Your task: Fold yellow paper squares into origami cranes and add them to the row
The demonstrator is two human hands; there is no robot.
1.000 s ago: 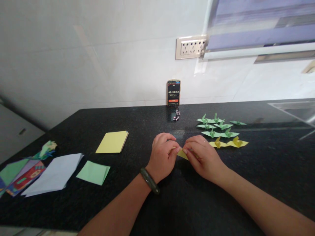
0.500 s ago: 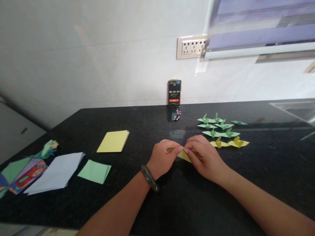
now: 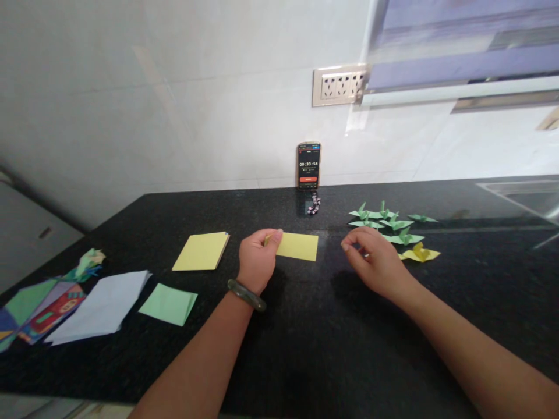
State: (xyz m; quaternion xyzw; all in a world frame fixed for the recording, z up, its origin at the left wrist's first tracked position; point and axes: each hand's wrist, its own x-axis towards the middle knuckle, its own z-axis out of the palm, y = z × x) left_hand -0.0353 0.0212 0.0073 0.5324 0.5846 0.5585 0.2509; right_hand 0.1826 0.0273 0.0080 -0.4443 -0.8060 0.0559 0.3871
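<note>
My left hand [image 3: 257, 259] is closed, with the thumb pinning one end of a yellow rectangle of paper [image 3: 298, 246] against the fingers. The paper sticks out to the right above the dark counter. Apart from it, on the other side of a gap, is my right hand [image 3: 374, 256], its fingers curled and thumb tip close to the forefinger, with nothing seen in them. Behind and beside the right hand stand several green folded paper cranes [image 3: 395, 224] and a yellow crane [image 3: 420, 254]; the hand covers part of this group.
A stack of yellow paper [image 3: 201, 251] lies left of my left hand, with folded green paper [image 3: 170, 304] nearer me. Further left are white sheets [image 3: 102, 305], a colourful packet [image 3: 55, 311] and a crumpled paper piece [image 3: 88, 265]. A phone [image 3: 308, 166] leans on the wall, beaded strap [image 3: 314, 203] below.
Both hands were pinching the yellow paper together; my right hand has let go and moved right. My left hand has shifted left and up with the paper, now seen as a flat rectangle.
</note>
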